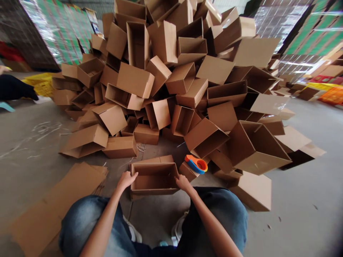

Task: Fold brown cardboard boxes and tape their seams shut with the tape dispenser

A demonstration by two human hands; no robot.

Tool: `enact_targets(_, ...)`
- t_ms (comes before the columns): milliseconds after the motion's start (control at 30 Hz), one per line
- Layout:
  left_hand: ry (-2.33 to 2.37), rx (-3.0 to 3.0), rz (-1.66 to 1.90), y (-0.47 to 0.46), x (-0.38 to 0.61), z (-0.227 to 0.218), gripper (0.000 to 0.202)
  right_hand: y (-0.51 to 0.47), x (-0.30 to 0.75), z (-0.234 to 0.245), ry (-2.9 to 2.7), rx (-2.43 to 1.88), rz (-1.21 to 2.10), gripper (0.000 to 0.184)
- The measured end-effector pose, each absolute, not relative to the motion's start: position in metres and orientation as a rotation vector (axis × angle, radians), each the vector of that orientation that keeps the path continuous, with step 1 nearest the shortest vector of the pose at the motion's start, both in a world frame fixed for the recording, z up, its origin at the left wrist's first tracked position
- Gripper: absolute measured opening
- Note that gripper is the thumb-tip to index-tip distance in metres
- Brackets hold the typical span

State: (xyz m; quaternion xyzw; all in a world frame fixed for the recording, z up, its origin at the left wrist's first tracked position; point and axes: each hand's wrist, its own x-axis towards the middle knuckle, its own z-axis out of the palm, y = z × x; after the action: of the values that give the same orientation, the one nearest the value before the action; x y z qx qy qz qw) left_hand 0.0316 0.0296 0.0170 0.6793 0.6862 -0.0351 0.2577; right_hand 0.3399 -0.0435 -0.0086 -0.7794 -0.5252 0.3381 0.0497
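Between my knees is a cardboard box point(154, 192), its open top facing me and its inside bare. My left hand point(127, 180) grips the box's left edge, thumb over the rim. On the opposite side, my right hand point(183, 182) is closed on the right edge. Just beyond my right hand, an orange and blue tape dispenser point(196, 164) rests on a small cardboard box point(187, 171). Flattened cardboard sheets point(66, 200) lie in a stack by my left knee.
A tall heap of open cardboard boxes point(160, 82) rises in front of me. Yellow crates point(40, 84) stand at the far left, near another person's dark-clothed limb point(16, 88). An orange crate point(328, 93) is at the far right. Wrapped pallets point(72, 32) line the back.
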Motion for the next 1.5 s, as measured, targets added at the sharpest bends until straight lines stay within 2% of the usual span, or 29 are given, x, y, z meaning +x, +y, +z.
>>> enact_targets(167, 1.871, 1.769, -0.185, 0.030, 0.037, 0.015, 0.040, -0.043, 0.338, -0.012, -1.555, -2.380, 1.012, 0.036)
enact_targets(500, 1.786, 1.784, -0.216, 0.033, 0.040, 0.001, 0.030, -0.046, 0.334, -0.009, -1.504, -2.382, 1.006, 0.035)
enact_targets(900, 1.833, 1.889, -0.319, 0.028, 0.046, 0.006, 0.039, -0.043, 0.331, -0.006, -1.495, -2.418, 0.971, 0.035)
enact_targets(1233, 1.707, 1.843, -0.414, 0.036, 0.036, 0.004, 0.028, -0.042, 0.333, 0.000, -1.581, -2.394, 0.876, 0.030)
enact_targets(1500, 1.665, 1.858, -0.445, 0.034, 0.035, 0.006, 0.027, -0.039, 0.334, 0.009, -1.655, -2.386, 0.774, 0.027)
